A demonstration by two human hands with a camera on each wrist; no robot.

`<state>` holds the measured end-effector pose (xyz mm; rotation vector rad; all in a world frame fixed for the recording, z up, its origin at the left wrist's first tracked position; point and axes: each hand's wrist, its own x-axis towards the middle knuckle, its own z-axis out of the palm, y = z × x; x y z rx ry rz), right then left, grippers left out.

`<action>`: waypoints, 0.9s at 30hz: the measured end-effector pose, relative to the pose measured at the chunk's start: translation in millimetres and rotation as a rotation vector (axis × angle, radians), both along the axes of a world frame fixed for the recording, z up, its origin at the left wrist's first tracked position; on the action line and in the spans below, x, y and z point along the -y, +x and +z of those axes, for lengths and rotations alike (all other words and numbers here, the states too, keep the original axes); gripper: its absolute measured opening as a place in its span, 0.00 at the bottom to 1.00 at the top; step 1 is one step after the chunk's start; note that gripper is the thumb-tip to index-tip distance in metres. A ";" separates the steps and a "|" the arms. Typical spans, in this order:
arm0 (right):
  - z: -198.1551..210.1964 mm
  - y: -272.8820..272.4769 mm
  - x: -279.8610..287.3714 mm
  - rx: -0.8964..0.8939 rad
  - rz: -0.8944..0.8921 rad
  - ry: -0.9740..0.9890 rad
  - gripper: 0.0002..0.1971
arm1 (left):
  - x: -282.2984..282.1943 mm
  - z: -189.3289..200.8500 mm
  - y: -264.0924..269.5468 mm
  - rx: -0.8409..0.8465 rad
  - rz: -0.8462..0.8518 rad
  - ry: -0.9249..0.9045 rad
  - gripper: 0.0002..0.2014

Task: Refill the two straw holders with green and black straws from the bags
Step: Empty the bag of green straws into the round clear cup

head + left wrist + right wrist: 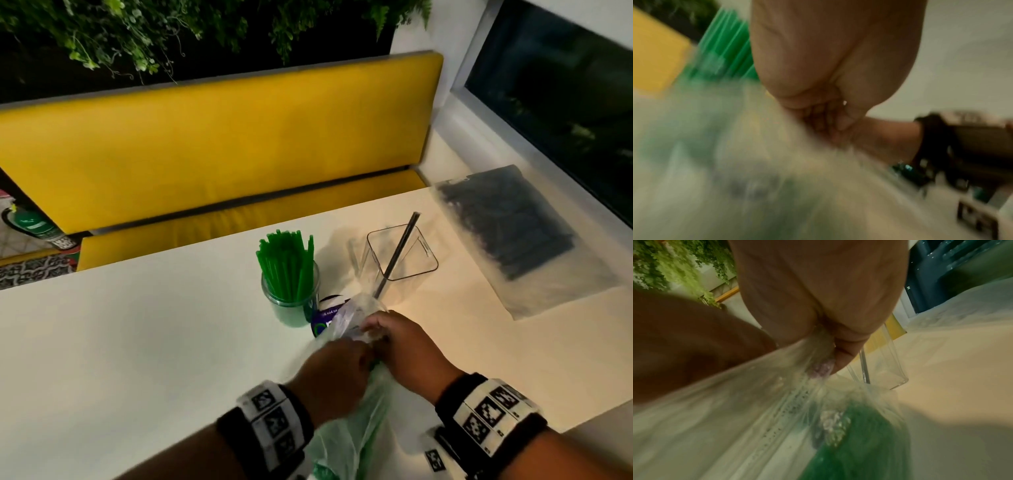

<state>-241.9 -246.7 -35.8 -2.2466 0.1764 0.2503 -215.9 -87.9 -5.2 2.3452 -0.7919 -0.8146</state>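
Note:
A round clear holder [291, 301] packed with green straws [287, 263] stands mid-table. To its right a square clear holder [402, 253] contains one black straw [399, 251]. Both hands grip the top of a clear plastic bag of green straws [352, 411] near the table's front edge. My left hand [337, 373] pinches the bag's film on the left, my right hand [400, 346] pinches it on the right. The right wrist view shows the bag [777, 410] with green straws [855, 443] inside. In the blurred left wrist view the bag [735, 162] fills the lower frame.
A clear bag of black straws [507, 226] lies flat at the table's back right, near a dark window [561, 102]. A yellow bench [219, 144] runs behind the white table [137, 342]. A purple label [325, 318] sits beside the round holder.

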 end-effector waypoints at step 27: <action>3.3 6.8 4.5 0.001 -0.131 0.072 0.15 | -2.8 -7.9 13.9 -0.239 -0.008 -0.129 0.12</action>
